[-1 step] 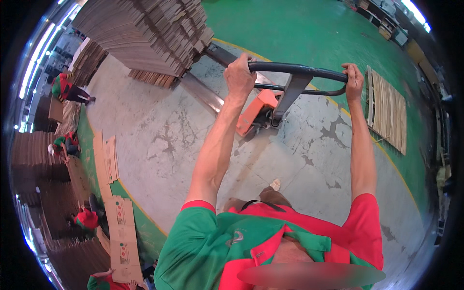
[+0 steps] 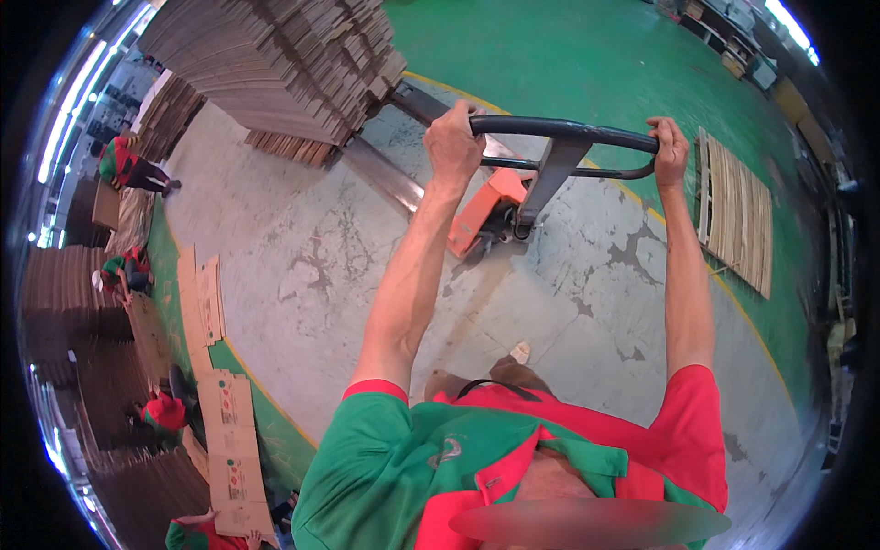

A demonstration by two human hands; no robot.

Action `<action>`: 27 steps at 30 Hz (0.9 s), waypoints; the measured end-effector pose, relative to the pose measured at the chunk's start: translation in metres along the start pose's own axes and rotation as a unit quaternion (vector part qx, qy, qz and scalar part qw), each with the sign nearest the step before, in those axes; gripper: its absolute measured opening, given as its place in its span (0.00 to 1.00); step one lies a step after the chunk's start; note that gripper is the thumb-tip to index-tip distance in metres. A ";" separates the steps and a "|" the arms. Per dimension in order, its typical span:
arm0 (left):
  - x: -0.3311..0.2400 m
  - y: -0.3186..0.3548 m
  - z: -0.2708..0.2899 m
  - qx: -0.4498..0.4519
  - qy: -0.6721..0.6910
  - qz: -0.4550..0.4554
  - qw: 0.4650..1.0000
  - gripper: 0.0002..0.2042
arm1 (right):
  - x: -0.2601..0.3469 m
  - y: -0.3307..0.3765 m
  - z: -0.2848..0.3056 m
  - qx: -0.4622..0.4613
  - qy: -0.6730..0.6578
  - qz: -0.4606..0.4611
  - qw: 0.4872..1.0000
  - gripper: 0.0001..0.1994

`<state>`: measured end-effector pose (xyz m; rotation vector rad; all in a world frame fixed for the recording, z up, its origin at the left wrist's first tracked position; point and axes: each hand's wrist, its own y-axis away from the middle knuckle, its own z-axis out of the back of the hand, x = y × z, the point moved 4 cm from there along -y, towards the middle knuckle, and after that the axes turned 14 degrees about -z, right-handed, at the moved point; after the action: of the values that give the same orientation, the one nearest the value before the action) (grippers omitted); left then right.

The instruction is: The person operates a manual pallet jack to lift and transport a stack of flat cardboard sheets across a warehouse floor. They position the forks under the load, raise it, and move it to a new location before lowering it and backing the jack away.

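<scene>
Both arms reach forward to a pallet jack (image 2: 477, 215) with an orange body. My left hand (image 2: 454, 147) is closed round the left end of its black loop handle (image 2: 573, 130). At the right end, my right hand (image 2: 671, 154) wraps the same handle with its fingers curled over the bar. From the orange body, metal forks (image 2: 390, 179) run toward a tall stack of flat cardboard (image 2: 275, 73) at the far left. How far the forks reach beneath the stack is hidden.
A slatted wooden pallet (image 2: 735, 211) lies on green floor at right. A yellow line (image 2: 761, 344) borders the worn grey concrete. Along the left, several co-workers, one standing (image 2: 128, 165), are near cardboard stacks (image 2: 69, 284). Printed cardboard sheets (image 2: 229, 422) lie beside them.
</scene>
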<state>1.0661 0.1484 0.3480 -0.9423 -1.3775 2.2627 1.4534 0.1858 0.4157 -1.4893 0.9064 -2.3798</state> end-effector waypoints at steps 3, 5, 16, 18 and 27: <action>0.007 -0.040 -0.052 -0.009 -0.025 0.010 1.000 0.09 | -0.041 -0.076 -0.003 0.028 -0.026 -0.023 0.999 0.20; 0.018 -0.064 -0.085 -0.006 -0.048 0.024 0.999 0.09 | -0.064 -0.123 -0.011 0.036 -0.026 -0.021 0.999 0.20; 0.098 -0.172 -0.245 -0.073 -0.093 0.025 0.993 0.09 | -0.184 -0.367 -0.090 0.050 -0.041 0.047 0.997 0.23; 0.109 -0.193 -0.273 -0.075 -0.076 0.039 0.994 0.08 | -0.206 -0.413 -0.107 0.084 -0.061 -0.003 0.995 0.23; 0.168 -0.304 -0.366 -0.077 -0.082 0.072 0.991 0.14 | -0.259 -0.629 -0.217 0.178 -0.126 0.026 0.976 0.24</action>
<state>1.1759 0.6324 0.4379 -0.9498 -1.6233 2.4148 1.4862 0.8904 0.5240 -1.5496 0.4275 -2.1107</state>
